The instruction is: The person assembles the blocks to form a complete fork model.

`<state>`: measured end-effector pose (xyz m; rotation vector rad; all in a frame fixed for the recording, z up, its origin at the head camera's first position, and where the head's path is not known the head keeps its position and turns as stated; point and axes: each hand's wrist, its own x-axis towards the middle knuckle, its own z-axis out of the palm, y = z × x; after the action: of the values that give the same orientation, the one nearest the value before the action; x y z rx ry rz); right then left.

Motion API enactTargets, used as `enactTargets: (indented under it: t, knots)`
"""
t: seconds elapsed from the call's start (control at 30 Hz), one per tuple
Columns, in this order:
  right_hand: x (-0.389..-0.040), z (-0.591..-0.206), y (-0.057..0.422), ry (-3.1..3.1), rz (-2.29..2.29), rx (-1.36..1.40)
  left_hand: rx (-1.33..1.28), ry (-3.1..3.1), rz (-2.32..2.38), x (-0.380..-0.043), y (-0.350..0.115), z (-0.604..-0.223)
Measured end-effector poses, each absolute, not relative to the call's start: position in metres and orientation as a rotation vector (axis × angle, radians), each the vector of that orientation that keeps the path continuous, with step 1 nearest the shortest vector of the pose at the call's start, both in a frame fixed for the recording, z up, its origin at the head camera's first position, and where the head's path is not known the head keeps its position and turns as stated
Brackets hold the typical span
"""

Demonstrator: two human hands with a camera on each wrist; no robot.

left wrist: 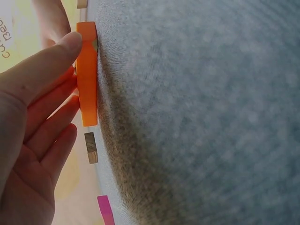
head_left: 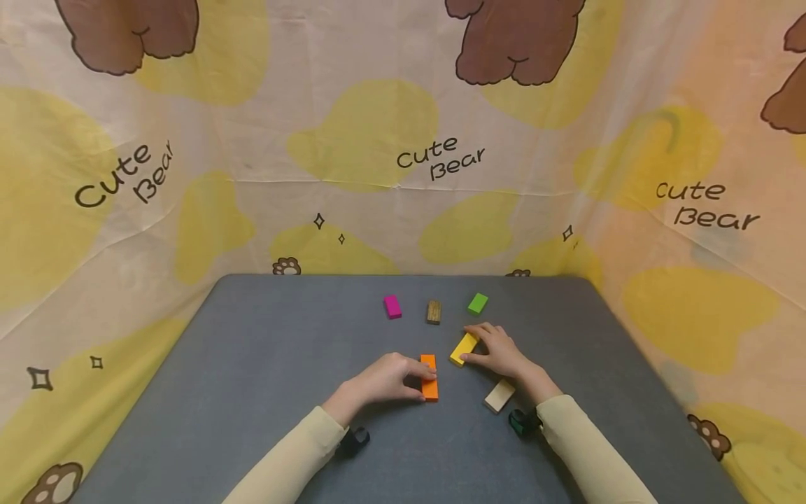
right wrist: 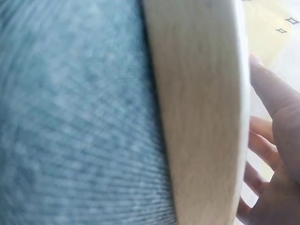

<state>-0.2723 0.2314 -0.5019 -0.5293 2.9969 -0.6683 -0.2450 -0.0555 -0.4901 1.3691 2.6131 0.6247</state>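
Small blocks are shown under two-handed handling on a grey tabletop (head_left: 283,336). The orange block (head_left: 431,391) is located near the middle of the tabletop, its long sides directed toward the far edge; it is pinched by the left grip (head_left: 384,378) between thumb and fingers. The yellow block (head_left: 464,348) is placed just to its right, its far end slanted toward the right edge; it is grasped by the right grip (head_left: 500,350), the thumb being set at the near end and a finger at the far end. The pale block (head_left: 499,396) is seen beside the right wrist, closer to the near edge. Toward the far edge, the magenta block (head_left: 393,306), the brown block (head_left: 434,312) and the green block (head_left: 478,303) are spaced from left to right, well apart from the left edge. The far edge is backed by a printed cloth (head_left: 352,210).
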Motion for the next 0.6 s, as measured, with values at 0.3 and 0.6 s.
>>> enactTargets:
  t: [0.3, 0.6]
  knots:
    - [-0.276, -0.499, 0.238, 2.912, -0.709, -0.503, 1.356, 2.61, 0.611, -0.246, -0.054, -0.489]
    - [-0.289, -0.491, 0.249, 2.757, -0.83, -0.577, 1.355, 2.612, 0.612, -0.247, -0.055, -0.49]
